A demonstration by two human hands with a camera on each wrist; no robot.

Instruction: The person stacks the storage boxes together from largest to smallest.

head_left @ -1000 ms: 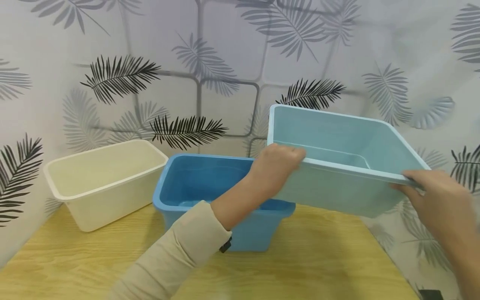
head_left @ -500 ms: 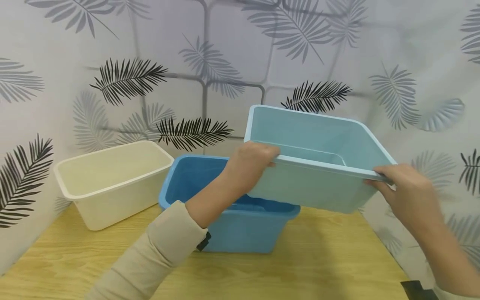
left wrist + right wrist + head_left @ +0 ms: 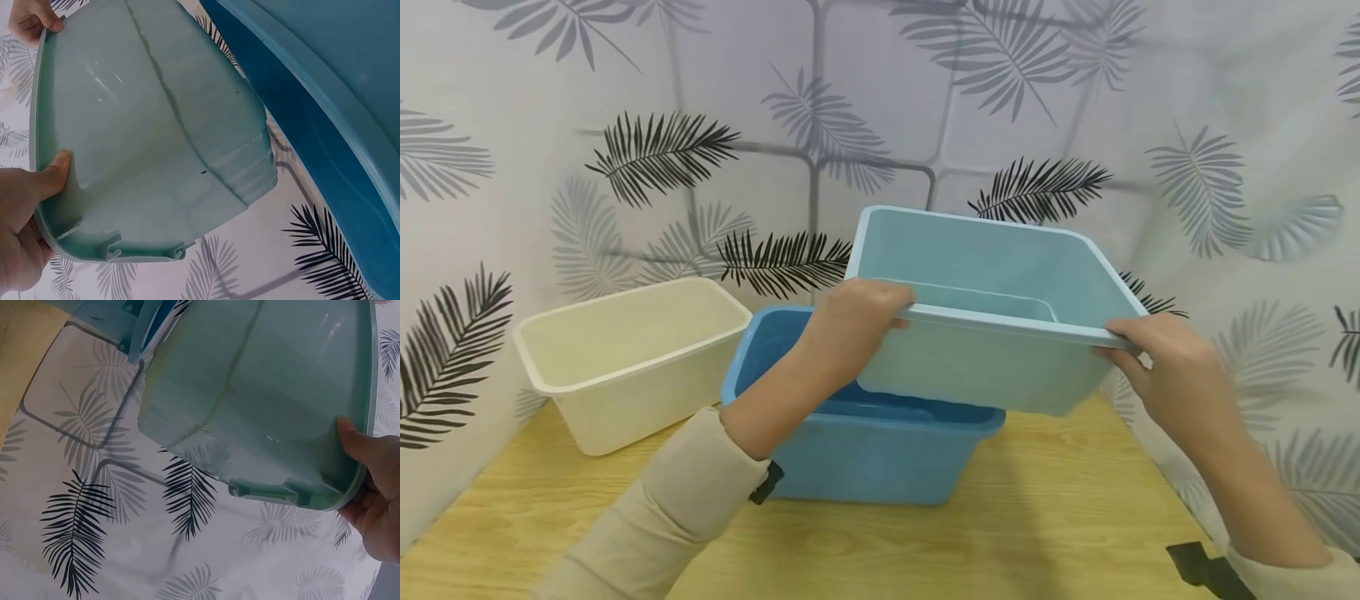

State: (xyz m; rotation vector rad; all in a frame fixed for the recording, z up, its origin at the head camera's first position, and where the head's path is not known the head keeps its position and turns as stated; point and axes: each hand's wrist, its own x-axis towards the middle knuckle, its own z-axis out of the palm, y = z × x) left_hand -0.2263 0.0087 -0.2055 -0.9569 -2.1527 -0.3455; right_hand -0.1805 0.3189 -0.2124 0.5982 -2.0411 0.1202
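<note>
Both hands hold a pale blue-green plastic bin (image 3: 985, 358) in the air, its open top tilted towards me. My left hand (image 3: 853, 325) grips the near rim at its left end; in the left wrist view the thumb (image 3: 57, 175) presses the outer wall. At the near right corner my right hand (image 3: 1172, 367) pinches the same rim, thumb below it. Beneath and behind the raised bin stands a darker blue bin (image 3: 872, 458), upright on the table, partly covered by the pale bin and my left arm. The raised bin's inside shows no contents.
A cream bin (image 3: 640, 392) stands upright at the left, close against the blue bin. All rests on a yellow wood-grain table (image 3: 1060, 508). A leaf-patterned cloth (image 3: 880, 100) hangs behind and down both sides.
Both hands have carried the pale blue-green bin leftwards, so that it now overlaps more of the blue bin. The cream and blue bins have stayed in place on the table.
</note>
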